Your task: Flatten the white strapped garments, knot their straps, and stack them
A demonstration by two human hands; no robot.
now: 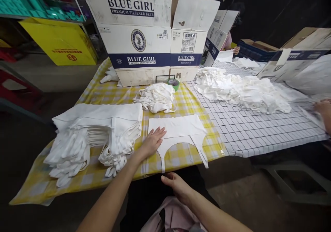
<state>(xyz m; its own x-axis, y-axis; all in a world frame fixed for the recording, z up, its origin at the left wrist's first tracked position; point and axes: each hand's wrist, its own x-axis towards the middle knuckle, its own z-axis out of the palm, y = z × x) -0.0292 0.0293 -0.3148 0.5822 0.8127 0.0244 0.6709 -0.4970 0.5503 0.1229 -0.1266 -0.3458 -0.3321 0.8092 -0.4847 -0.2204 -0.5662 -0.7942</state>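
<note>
A white strappy top (178, 128) lies flat on the yellow checked tablecloth (88, 180), its straps pointing toward me. My left hand (154, 140) rests open on its left side, fingers spread over the fabric. Just off the table edge, below the end of the left strap, is my right hand (178, 187). Its thumb stands apart from loosely bent fingers, partly hidden, and nothing shows between them. To the left sits a thick stack of white tops (103, 116), straps hanging in bunches at the front. Behind the flat top is a loose heap of white garments (156, 97).
A large Blue Girl carton (144, 38) stands at the back, with a green tape roll (173, 83) before it. A crumpled white cloth pile (240, 90) covers part of the grid-patterned cloth (232, 128). Another person's hand (323, 109) is at the right edge; a further person's hand (236, 50) shows behind.
</note>
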